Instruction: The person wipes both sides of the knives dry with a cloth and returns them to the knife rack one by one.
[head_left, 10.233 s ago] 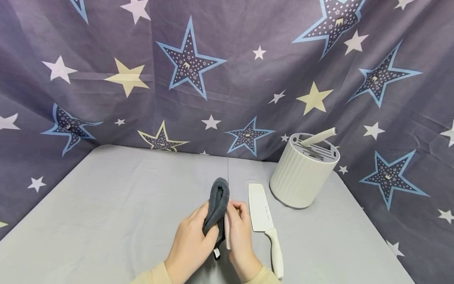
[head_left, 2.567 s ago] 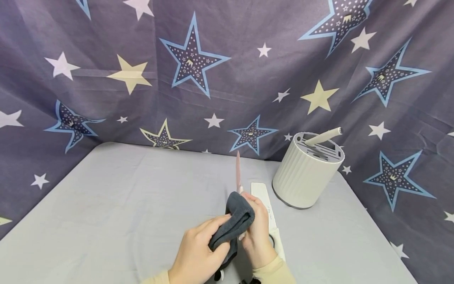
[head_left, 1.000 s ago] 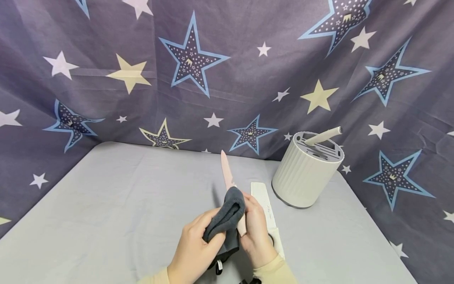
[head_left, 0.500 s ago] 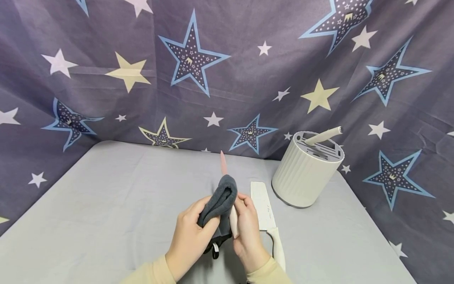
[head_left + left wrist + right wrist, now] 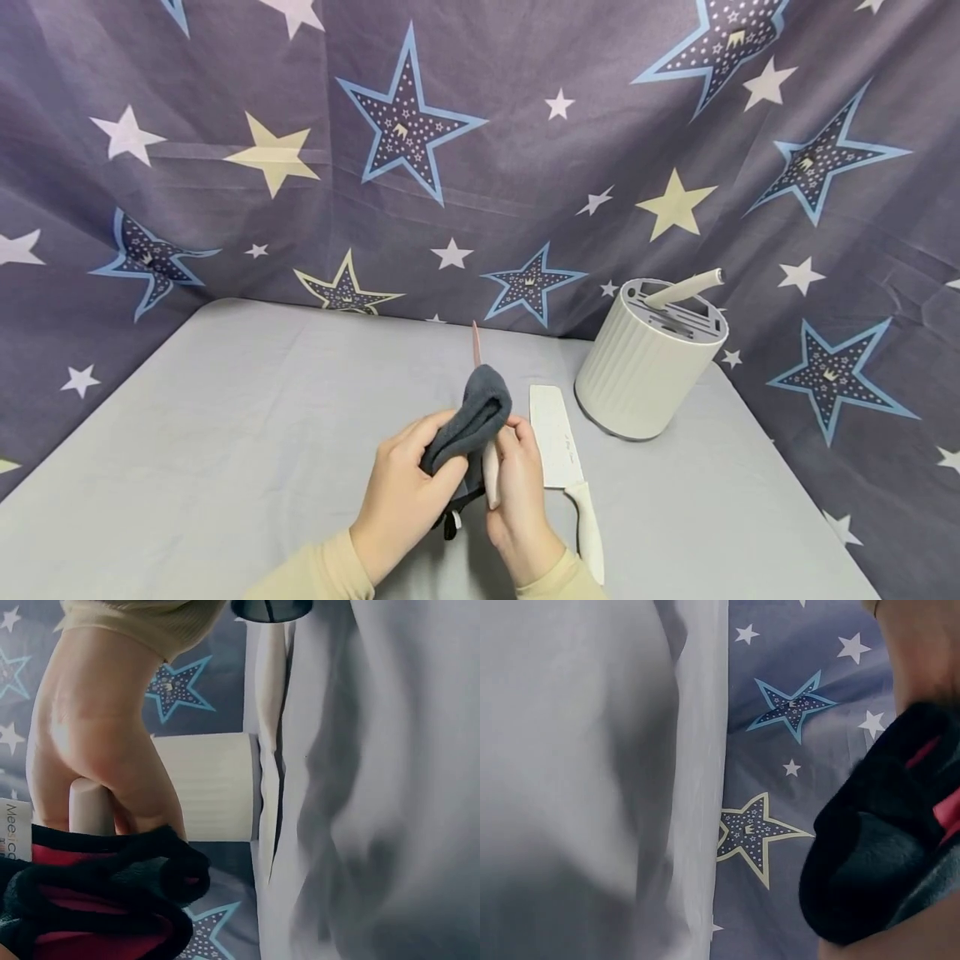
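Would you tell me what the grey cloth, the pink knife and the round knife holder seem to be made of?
Grey cloth: soft, matte, thick pile, likely microfibre or terry.
Pink knife: smooth, opaque pink blade without metallic glint, possibly ceramic or coated; pale handle looks plastic.
Knife holder: cream, ribbed, evenly matte wall, probably moulded plastic.

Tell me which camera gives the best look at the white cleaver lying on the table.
The head view: the white cleaver lies whole on the table, blade and handle showing, just right of the right hand. The left wrist view shows only a pale strip along the table edge that may be it. The right wrist view shows none of it.
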Demonstrator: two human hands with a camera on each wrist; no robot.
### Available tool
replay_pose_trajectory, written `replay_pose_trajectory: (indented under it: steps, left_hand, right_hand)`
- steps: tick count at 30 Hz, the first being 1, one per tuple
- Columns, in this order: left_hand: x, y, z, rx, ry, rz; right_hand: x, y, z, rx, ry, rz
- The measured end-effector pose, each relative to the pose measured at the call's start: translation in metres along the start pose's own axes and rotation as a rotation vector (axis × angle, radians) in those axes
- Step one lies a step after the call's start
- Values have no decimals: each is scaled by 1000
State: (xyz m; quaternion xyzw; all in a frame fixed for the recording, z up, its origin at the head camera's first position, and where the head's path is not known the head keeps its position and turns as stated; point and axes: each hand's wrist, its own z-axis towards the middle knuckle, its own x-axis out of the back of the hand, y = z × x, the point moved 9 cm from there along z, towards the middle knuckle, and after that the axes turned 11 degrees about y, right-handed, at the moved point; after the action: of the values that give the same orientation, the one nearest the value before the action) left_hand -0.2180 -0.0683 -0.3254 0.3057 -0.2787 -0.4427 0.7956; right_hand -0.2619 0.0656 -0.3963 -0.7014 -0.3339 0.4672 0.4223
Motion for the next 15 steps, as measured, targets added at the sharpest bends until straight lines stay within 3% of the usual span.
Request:
replay_pose_trajectory:
  steps: [7, 11, 15]
  left_hand:
    - [-2, 19, -9, -192, -22, 2]
    - [-4, 24, -15, -228, -39, -29]
    - [-6, 27, -19, -249, -46, -55]
  right_hand:
    - [0, -2, -1, -13, -53, 75]
    - [-1, -3, -1, -65, -91, 130]
    - [-1, -4, 0, -97, -113, 113]
